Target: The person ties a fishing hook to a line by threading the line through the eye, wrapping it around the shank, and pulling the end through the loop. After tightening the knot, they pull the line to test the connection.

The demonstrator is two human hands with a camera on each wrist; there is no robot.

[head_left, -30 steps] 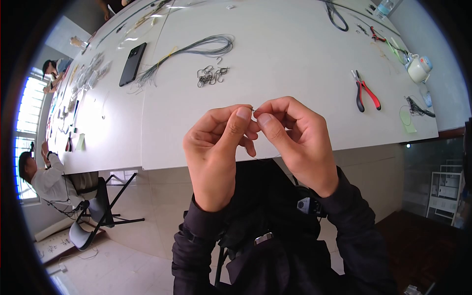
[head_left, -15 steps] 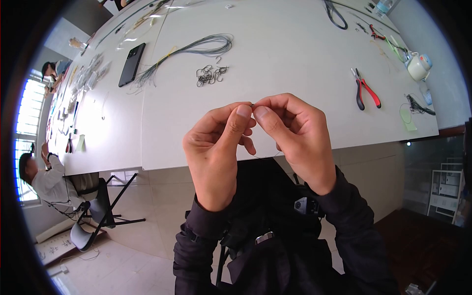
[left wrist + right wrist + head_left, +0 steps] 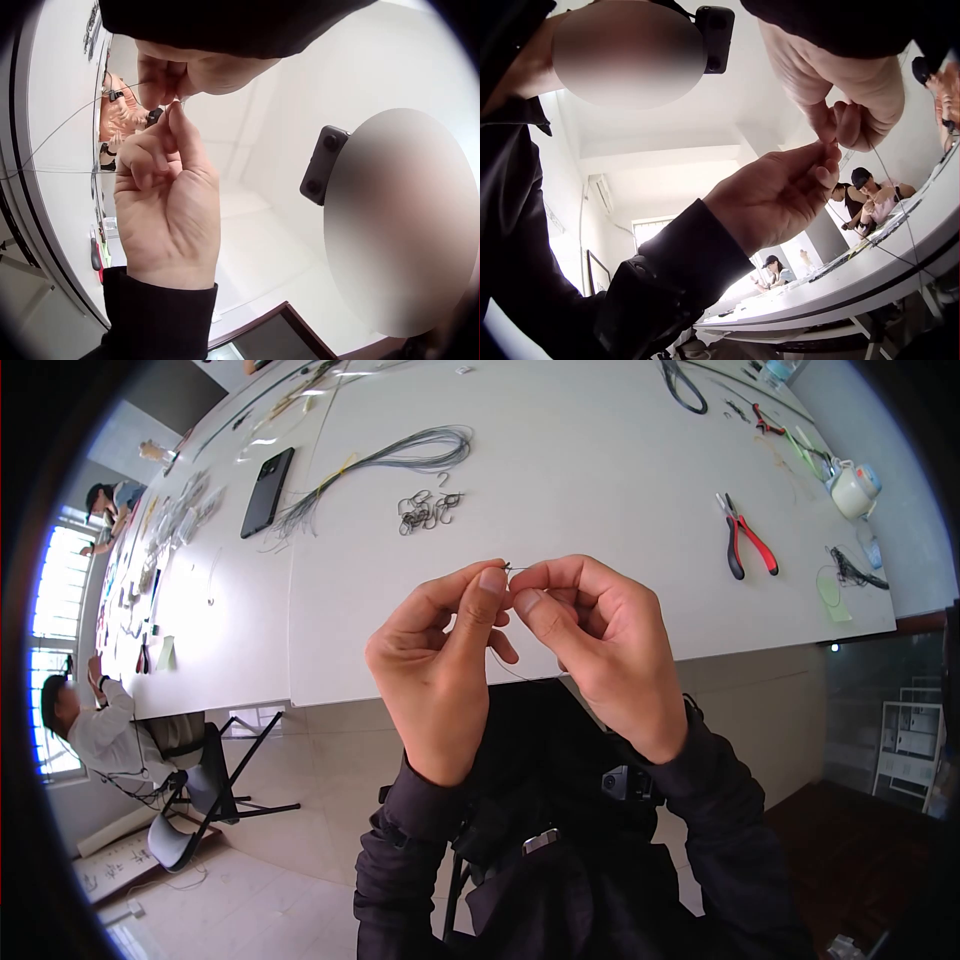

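Between thumb and forefinger, the left hand (image 3: 438,665) (image 3: 217,71) (image 3: 780,195) pinches a tiny dark piece (image 3: 507,567), too small to make out fully. Close beside it, the right hand (image 3: 600,650) (image 3: 169,202) (image 3: 840,86) pinches a thin line (image 3: 518,569) that runs across the small gap between the fingertips. A strand (image 3: 507,668) (image 3: 64,124) (image 3: 904,206) hangs in a loose curve below the hands. Both hands are raised over the front edge of the white table (image 3: 400,610).
Metal hooks (image 3: 425,513), a bundle of grey line (image 3: 420,450) and a black phone (image 3: 268,493) lie beyond the hands. Red-and-black pliers (image 3: 742,537) are on the right, near a green note (image 3: 832,595) and a white bottle (image 3: 855,490). A seated person (image 3: 100,710) is at left.
The fingertips have moved slightly apart, the left hand shifting a little left, and a short stretch of line now shows between them. Both hands keep their pinch.
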